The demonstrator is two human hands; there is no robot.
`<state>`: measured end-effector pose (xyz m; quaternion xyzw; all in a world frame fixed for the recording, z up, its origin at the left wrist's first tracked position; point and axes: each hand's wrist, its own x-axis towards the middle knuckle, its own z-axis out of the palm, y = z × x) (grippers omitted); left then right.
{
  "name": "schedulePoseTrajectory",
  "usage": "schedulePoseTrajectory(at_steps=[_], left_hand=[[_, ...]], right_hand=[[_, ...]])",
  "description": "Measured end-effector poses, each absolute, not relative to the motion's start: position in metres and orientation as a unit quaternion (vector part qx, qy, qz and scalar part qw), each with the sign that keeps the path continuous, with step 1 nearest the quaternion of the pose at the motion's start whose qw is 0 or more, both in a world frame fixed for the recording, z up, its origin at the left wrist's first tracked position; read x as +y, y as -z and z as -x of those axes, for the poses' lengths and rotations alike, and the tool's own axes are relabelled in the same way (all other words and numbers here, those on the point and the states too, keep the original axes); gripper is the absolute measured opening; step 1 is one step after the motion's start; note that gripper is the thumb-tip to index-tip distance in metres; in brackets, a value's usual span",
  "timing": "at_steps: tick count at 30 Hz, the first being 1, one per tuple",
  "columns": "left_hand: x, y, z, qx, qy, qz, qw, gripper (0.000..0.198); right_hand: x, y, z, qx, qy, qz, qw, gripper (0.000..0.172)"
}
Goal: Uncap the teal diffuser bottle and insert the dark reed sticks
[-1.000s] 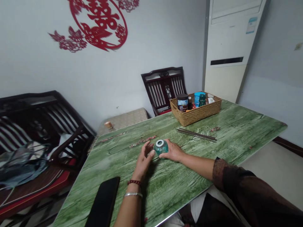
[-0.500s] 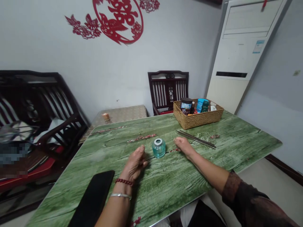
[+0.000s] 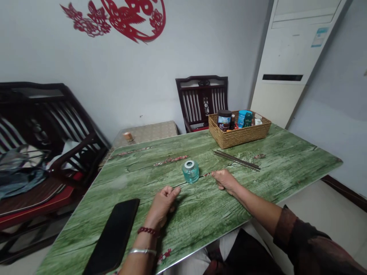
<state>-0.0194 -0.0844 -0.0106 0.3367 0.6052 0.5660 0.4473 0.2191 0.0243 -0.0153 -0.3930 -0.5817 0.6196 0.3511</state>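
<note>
A squat teal glass bottle (image 3: 190, 172) with a metal-ringed neck stands upright on a green wood-grain desk (image 3: 275, 172), between a person's left hand (image 3: 163, 204) and right hand (image 3: 225, 181), both curled loosely, neither touching it. A black smartphone (image 3: 113, 235) lies near the left hand.

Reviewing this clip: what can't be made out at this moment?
All from the head view:
- Left hand and right hand: curled fingers hide the palms, so any small held item wouldn't show.
- Glass bottle: too small to tell whether its metal collar is open or sealed.
- Wicker basket: its wall hides the lower contents; labels are too small to read.
- Black phone: the bottom edge cuts off its near end.
- Red paper-cut: the top edge cuts it off.
</note>
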Motion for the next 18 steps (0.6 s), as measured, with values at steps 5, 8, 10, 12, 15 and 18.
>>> schedulePoseTrajectory(at_steps=[5, 8, 10, 12, 15, 18], left_hand=[[-0.083, 0.009, 0.015, 0.622, -0.549, -0.36, 0.427, 0.066], [-0.086, 0.007, 0.012, 0.628, -0.544, -0.374, 0.412, 0.065], [-0.089, 0.008, 0.01, 0.634, -0.542, -0.38, 0.4, 0.064], [-0.09, 0.01, 0.011, 0.636, -0.538, -0.385, 0.398, 0.064], [-0.085, 0.007, 0.018, 0.624, -0.552, -0.381, 0.401, 0.062], [-0.065, -0.012, 0.028, 0.594, -0.607, -0.386, 0.361, 0.055]], right_hand=[[0.021, 0.018, -0.216, -0.646, -0.549, 0.394, 0.355, 0.07], [0.019, 0.015, -0.218, -0.673, -0.513, 0.397, 0.356, 0.071], [0.018, 0.016, -0.219, -0.69, -0.488, 0.4, 0.355, 0.071], [0.017, 0.018, -0.219, -0.705, -0.465, 0.403, 0.353, 0.071], [0.018, 0.018, -0.216, -0.719, -0.446, 0.405, 0.346, 0.066], [0.024, 0.007, -0.204, -0.716, -0.435, 0.428, 0.338, 0.046]])
